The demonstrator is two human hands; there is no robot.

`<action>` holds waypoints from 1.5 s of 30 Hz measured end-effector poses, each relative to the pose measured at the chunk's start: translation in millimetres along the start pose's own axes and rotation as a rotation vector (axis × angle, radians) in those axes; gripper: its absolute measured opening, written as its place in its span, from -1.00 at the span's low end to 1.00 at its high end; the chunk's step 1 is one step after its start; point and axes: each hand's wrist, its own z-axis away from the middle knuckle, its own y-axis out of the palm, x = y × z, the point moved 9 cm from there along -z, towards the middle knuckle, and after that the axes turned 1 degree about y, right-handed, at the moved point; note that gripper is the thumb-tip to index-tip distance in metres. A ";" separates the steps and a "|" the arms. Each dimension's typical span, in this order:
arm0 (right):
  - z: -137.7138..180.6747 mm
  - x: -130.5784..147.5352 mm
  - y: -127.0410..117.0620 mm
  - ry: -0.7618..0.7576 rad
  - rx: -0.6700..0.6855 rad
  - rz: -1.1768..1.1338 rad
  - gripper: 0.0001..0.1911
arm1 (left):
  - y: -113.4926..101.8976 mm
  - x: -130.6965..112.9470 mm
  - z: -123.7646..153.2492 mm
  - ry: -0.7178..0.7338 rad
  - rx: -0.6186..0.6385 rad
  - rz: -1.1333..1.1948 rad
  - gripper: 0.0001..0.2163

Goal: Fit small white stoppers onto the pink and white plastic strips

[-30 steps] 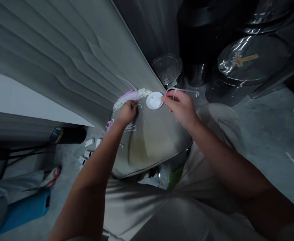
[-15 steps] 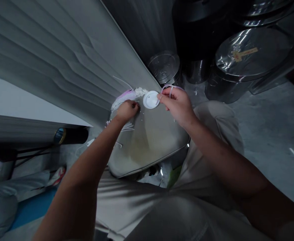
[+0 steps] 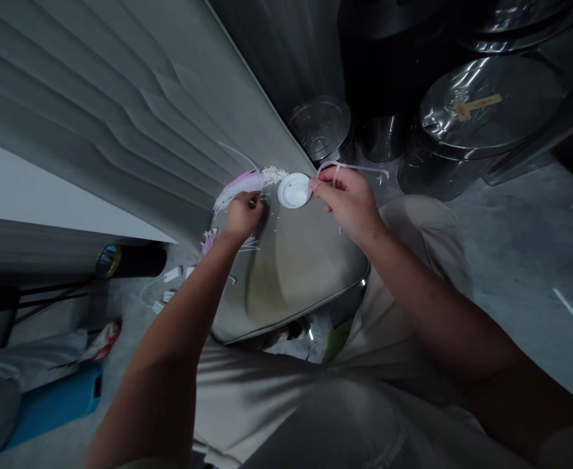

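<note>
My right hand is closed in a pinch round a thin pale purple strip, which loops over the fingers and ends in a small hook. A narrow white band shows against it. The thumb meets the edge of a round white lid; whether it grips the lid I cannot tell. My left hand has its fingers curled together over the grey padded seat, beside a bundle of white and purple strips. What those fingers hold, if anything, is too small to make out.
Small white pieces lie in a heap behind the lid. More purple strips lie at the seat's left edge. A ribbed grey backrest rises behind. Clear round containers stand on the floor, and a blue panel lies lower left.
My left hand has shifted slightly left and up. More of the purple strip, with its hooked end, now shows to the right of my right hand. The view has moved a little.
</note>
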 end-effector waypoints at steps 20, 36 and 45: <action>2.4 4.6 0.9 0.021 0.015 0.003 -0.88 | -27.6 -37.2 31.0 -0.144 -0.178 0.600 -0.77; 2.5 4.5 0.3 0.025 0.007 0.018 -0.87 | -15.4 -46.5 27.7 -0.100 -0.177 0.669 -0.77; -1.0 2.1 -0.7 -0.009 0.018 0.060 -0.85 | -9.2 -94.6 12.3 0.201 -0.100 0.436 -0.85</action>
